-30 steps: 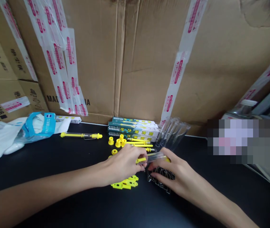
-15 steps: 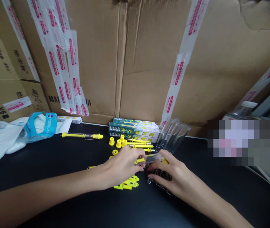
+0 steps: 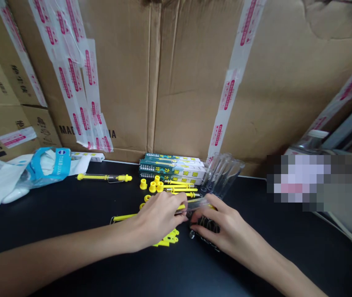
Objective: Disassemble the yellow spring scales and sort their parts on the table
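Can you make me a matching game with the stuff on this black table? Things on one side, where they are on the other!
Things:
1. yellow caps
2. blue and white bag
3. flat yellow pieces
4. clear tube

Places:
A. far left on the table
B. held between the left hand and right hand
C. just in front of the stacked boxes
D. peeking out under the left hand

Pairs: 1-C, 2-A, 3-D, 4-B

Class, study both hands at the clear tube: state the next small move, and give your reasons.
Probably slide the yellow rod a little further into the clear tube. The left hand pinches the rod at the tube's mouth, the right hand steadies the tube, and some yellow shows outside it.
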A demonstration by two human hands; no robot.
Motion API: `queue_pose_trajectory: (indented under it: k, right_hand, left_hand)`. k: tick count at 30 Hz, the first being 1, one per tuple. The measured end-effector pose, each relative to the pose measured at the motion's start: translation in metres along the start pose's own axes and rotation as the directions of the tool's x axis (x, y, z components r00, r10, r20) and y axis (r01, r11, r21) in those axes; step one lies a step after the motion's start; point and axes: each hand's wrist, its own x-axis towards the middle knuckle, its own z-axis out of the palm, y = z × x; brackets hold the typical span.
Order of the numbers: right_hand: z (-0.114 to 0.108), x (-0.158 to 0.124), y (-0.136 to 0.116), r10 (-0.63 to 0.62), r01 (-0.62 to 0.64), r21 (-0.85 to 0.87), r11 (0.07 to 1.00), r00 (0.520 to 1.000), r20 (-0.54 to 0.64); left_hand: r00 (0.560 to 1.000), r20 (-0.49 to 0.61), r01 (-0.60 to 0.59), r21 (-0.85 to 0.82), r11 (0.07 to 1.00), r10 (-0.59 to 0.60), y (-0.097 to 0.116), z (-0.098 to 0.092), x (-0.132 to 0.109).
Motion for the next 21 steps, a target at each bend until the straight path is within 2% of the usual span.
queue_pose_trajectory:
  k: [9,21]
  right_hand:
    - [-0.002,-0.002,-0.004,-0.022,0.022,-0.028,0.999,1.000,-0.016]
    - [-0.004,0.001,-0.010,0.000,0.000,-0.002,1.000,1.000,0.013]
  left_hand:
    - [0.998,-0.044,-0.035,0.012,0.999,0.036,0.000,0.001,-0.001]
    - [0.995,-0.031,-0.095,-0.044,0.994,0.094,-0.011,0.005,-0.001]
